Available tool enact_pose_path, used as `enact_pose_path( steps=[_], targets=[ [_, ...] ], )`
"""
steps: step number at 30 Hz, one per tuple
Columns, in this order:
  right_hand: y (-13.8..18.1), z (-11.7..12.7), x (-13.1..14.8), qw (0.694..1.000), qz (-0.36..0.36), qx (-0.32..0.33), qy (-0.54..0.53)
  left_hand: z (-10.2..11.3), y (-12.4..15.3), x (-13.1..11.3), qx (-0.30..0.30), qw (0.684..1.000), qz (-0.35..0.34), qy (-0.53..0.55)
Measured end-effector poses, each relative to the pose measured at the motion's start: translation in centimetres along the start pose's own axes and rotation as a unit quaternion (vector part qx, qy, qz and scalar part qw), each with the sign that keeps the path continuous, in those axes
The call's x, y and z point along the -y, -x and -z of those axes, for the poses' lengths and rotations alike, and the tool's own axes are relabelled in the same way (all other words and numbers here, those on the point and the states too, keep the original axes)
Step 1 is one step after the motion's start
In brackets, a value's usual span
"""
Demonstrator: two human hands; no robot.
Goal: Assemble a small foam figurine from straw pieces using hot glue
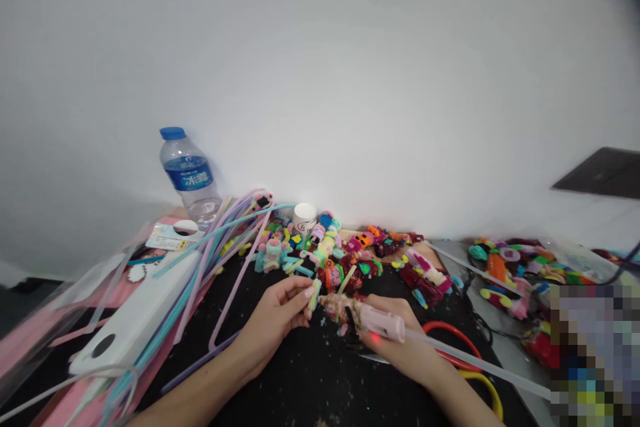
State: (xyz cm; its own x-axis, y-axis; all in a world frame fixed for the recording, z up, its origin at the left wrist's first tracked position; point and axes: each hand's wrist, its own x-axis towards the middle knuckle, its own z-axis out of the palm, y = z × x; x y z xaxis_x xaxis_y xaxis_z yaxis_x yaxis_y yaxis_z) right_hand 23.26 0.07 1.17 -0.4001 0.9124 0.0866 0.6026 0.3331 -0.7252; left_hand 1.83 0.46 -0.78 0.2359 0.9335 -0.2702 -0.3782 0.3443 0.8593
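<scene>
My left hand pinches a short pale yellow-green piece of pipe cleaner between thumb and fingertips. Wrapped in my right hand is a pink hot glue gun, its nozzle end crusted with dried residue and pointing left at the piece, a small distance away. A red light glows on the gun's side, and a long translucent glue stick juts from its back. Just beyond both hands lie several colourful fuzzy figures. Red-and-yellow-handled scissors rest partly under my right forearm.
A water bottle leans against the wall at the left. Long pastel pipe cleaners lie across a white box. A paper cup stands behind the figures. More fuzzy pieces and a dark cable occupy the right side.
</scene>
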Motion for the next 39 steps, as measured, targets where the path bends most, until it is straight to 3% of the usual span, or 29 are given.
enact_pose_path(
  steps=[18,39],
  targets=[
    [0.10,-0.04,-0.29,0.999,0.038,0.011,-0.004,-0.20,-0.06,-0.19,-0.036,0.999,0.000,0.007],
    [0.06,-0.17,-0.21,1.000,-0.005,-0.013,-0.007,-0.12,0.02,-0.04,-0.017,1.000,0.007,0.008]
  ],
)
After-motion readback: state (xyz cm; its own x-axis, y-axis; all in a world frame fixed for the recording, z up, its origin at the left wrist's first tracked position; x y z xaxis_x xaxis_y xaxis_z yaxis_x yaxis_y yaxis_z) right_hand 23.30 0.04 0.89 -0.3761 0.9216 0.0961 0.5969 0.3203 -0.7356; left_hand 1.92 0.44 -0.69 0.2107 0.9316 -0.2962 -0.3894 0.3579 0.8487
